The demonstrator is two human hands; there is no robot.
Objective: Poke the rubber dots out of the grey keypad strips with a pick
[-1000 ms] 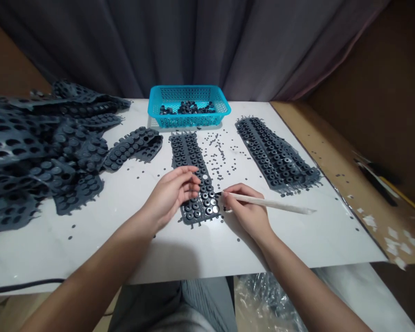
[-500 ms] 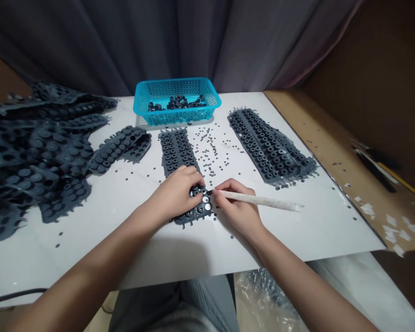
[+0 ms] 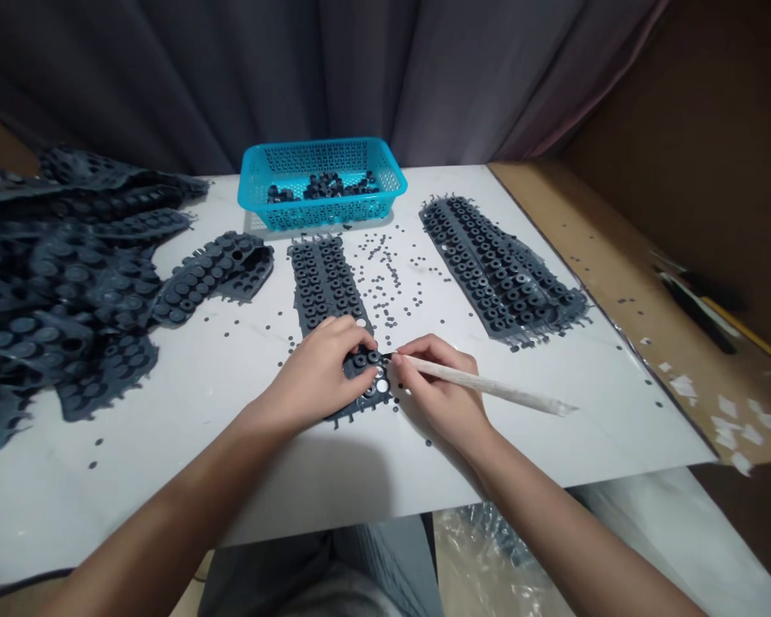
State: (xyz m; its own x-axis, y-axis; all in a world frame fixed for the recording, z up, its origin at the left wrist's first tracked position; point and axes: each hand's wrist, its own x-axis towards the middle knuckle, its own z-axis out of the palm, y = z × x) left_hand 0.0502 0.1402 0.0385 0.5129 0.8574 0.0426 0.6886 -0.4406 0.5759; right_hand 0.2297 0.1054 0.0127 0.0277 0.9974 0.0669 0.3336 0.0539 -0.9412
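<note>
head view of bench work on a moulded sheet (image 3: pixel 325 274). the dark sheet, bearing rows of ringed studs, lies on the white tabletop (image 3: pixel 244 488), its near end between the hands. the left hand (image 3: pixel 318 370) rests over this end; thumb and forefinger stand a narrow gap apart, with studs visible between them. whether they pinch a stud or merely press the sheet cannot be told. the fingers of the right hand (image 3: pixel 443 384) close around a pale-handled tool (image 3: pixel 494 387), its dark tip at the sheet's right edge.

the step in hand appears to be freeing or trimming individual studs; the next move likely calls for a steady left hand and a small, controlled stroke of the tip. small dark discs (image 3: pixel 428 443) lie scattered nearby. beyond the sheet, a blue basket (image 3: pixel 334 211) holds loose dark pieces (image 3: pixel 325 184).
</note>
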